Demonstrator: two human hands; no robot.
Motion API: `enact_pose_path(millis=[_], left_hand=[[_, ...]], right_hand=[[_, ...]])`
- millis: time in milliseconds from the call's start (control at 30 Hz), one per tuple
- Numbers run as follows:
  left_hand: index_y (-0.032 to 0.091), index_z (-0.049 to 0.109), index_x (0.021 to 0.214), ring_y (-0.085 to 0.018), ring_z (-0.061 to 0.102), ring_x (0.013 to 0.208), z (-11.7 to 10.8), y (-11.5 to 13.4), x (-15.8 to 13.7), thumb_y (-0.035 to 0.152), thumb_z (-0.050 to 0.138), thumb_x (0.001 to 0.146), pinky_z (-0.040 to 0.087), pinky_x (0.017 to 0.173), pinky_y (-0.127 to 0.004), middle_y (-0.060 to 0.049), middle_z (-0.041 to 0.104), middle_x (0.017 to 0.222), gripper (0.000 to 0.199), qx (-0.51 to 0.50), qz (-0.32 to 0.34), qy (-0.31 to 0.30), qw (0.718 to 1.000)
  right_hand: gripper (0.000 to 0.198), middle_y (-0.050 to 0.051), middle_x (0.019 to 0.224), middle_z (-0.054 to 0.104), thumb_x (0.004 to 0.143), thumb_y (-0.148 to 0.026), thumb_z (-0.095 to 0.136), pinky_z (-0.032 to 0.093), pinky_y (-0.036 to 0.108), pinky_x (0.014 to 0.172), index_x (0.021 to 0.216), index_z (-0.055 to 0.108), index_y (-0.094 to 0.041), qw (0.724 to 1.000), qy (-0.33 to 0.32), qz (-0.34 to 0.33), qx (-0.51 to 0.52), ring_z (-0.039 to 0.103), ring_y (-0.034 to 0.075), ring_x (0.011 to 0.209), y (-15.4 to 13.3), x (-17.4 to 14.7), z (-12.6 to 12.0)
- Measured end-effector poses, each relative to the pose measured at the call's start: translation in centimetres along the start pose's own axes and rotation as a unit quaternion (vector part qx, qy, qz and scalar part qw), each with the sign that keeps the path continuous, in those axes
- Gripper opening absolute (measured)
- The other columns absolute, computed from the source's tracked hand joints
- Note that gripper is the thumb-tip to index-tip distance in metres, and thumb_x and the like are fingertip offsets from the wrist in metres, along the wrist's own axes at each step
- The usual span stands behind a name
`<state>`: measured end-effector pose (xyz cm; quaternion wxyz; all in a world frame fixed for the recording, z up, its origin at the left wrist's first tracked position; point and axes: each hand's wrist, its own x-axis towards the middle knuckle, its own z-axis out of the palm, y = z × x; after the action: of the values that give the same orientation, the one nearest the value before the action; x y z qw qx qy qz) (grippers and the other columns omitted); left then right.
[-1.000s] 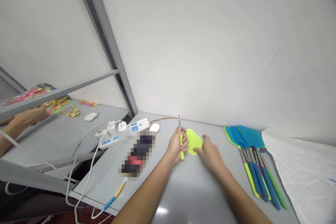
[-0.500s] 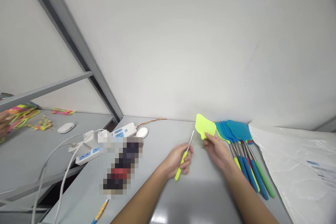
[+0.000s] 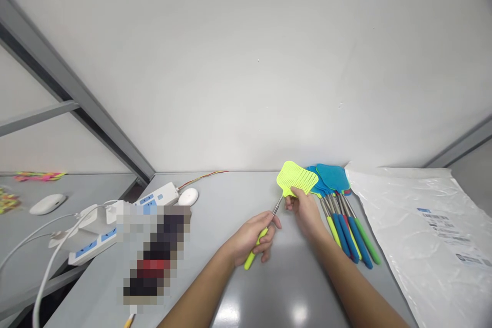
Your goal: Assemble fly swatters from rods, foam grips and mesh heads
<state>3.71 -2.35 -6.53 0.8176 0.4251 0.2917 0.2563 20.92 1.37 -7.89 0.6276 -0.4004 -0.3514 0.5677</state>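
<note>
My left hand (image 3: 255,238) is closed around a yellow-green handle (image 3: 250,259) with a metal rod (image 3: 276,207) rising from it. My right hand (image 3: 305,210) pinches a yellow-green perforated fly swatter head (image 3: 294,178) near its lower edge. The rod's tip meets the neck of the head; whether it sits inside the neck I cannot tell. Just right of my right hand lies a row of fly swatters (image 3: 333,178) with mostly blue heads, metal rods, and blue, green and yellow-green handles.
A white plastic mailing bag (image 3: 418,215) lies at the right. On the left are power strips (image 3: 157,196) with plugged-in chargers and white cables, a white round object (image 3: 188,197) and a pixelated item (image 3: 157,256). A white mouse-shaped object (image 3: 47,204) rests on the neighbouring table.
The rod and the swatter head were apart and now meet at the neck. The view has turned to the right, and a co-worker's hand at the far left is out of sight.
</note>
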Motion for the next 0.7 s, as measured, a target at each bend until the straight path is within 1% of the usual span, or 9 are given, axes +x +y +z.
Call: enact_pose_path(millis=[200, 400, 567, 700], left_hand=[[0.019, 0.055, 0.093, -0.003, 0.017, 0.033, -0.1, -0.1, 0.0, 0.048, 0.039, 0.095, 0.043, 0.039, -0.021, 0.01, 0.031, 0.053, 0.033, 0.0, 0.0, -0.009, 1.0], [0.019, 0.056, 0.092, -0.003, 0.016, 0.034, -0.2, -0.1, -0.1, 0.047, 0.039, 0.095, 0.044, 0.04, -0.022, 0.01, 0.03, 0.054, 0.033, 0.006, -0.005, -0.015, 1.0], [0.019, 0.056, 0.092, -0.003, 0.015, 0.033, -0.4, 0.1, -0.3, 0.048, 0.038, 0.095, 0.044, 0.041, -0.023, 0.01, 0.027, 0.053, 0.034, 0.005, -0.013, -0.016, 1.0], [0.019, 0.056, 0.093, -0.003, 0.015, 0.032, -0.6, 0.1, -0.5, 0.048, 0.038, 0.095, 0.043, 0.041, -0.022, 0.011, 0.026, 0.052, 0.033, 0.007, -0.013, -0.015, 1.0]], right_hand=[[0.026, -0.006, 0.047, 0.04, 0.084, -0.038, 0.05, 0.031, 0.026, 0.048, 0.065, 0.042, -0.022, 0.998, -0.026, -0.008, -0.048, 0.036, 0.01, 0.045, 0.1, 0.0, -0.1], [0.037, -0.007, 0.047, 0.033, 0.086, -0.045, 0.051, 0.029, 0.027, 0.05, 0.06, 0.036, -0.023, 0.99, -0.061, -0.017, -0.126, 0.032, 0.011, 0.047, -0.7, -0.1, -0.7], [0.042, -0.006, 0.052, 0.032, 0.084, -0.052, 0.054, 0.031, 0.028, 0.052, 0.06, 0.037, -0.023, 0.981, -0.113, -0.008, -0.16, 0.031, 0.011, 0.05, -0.9, -0.1, -1.2], [0.046, -0.006, 0.052, 0.03, 0.085, -0.055, 0.052, 0.033, 0.028, 0.052, 0.057, 0.034, -0.023, 0.971, -0.168, 0.018, -0.169, 0.029, 0.011, 0.05, -0.9, 0.0, -1.4]])
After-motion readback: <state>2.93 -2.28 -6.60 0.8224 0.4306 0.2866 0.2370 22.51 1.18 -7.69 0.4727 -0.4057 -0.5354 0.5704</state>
